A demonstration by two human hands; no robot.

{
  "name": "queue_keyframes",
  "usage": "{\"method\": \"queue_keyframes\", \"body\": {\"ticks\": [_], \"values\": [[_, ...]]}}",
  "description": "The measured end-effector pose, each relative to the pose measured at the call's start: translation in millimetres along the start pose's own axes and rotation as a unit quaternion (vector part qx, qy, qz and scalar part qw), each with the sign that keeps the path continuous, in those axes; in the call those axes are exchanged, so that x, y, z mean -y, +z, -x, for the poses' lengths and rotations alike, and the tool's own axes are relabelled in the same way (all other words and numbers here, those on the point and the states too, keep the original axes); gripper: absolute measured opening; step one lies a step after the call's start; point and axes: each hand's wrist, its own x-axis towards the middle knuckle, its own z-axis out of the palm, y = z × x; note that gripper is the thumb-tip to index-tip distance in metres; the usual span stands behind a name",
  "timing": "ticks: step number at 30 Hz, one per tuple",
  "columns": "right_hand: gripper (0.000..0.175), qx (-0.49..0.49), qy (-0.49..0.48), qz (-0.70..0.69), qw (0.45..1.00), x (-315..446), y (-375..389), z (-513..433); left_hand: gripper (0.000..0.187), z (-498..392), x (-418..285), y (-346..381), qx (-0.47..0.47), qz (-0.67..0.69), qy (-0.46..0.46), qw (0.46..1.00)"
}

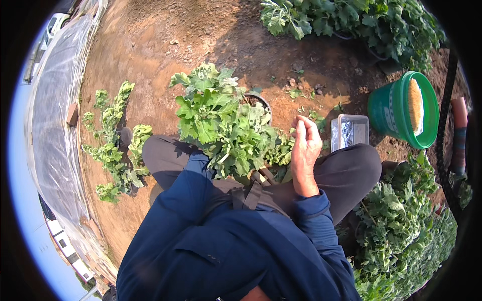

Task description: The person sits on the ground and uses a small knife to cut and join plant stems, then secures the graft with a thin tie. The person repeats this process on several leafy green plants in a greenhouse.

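Note:
A leafy potted plant [211, 120] with lobed green leaves leans between my knees. The rim of its dark pot [266, 103] shows behind the foliage. My left hand is out of sight, with its blue sleeve [192, 169] running in under the leaves. To the right of the plant, my right hand [307, 150] is raised near the outer leaves. Its fingers are bent together towards the thumb, and whether something small is pinched there cannot be made out. Just beyond the right knee sits a clear plastic tub [353, 129] holding thin shiny strips.
A green bucket [384, 107] holding a tan ribbed bundle [414, 105] tilts at the right. Leafy plants stand at top right [350, 22] and lower right [399, 222]. Smaller plants [113, 143] are left of my knee. Plastic sheeting [56, 109], with a brick [72, 114], borders the soil.

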Motion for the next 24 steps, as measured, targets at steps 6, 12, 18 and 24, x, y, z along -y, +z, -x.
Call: {"method": "queue_keyframes", "body": {"ticks": [6,12,18,24], "values": [[0.047,0.049,0.091,0.064,0.993,-28.0,9.3,-29.0,0.029,8.7,-48.0,-54.6,-0.044,-0.049,0.033,0.997],[0.074,0.115,0.173,0.015,0.978,-20.5,44.7,-82.7,0.029,-1.8,-82.1,-60.5,-0.039,-0.09,0.054,0.994],[0.026,0.162,0.164,-0.127,0.965,-40.2,43.7,-88.2,0.028,-30.6,-94.8,-28.2,-0.004,-0.114,0.051,0.992],[0.036,0.235,-0.014,-0.109,0.966,-72.5,14.9,-40.7,0.028,-73.5,-118.0,9.9,0.027,-0.14,0.051,0.989]]}}
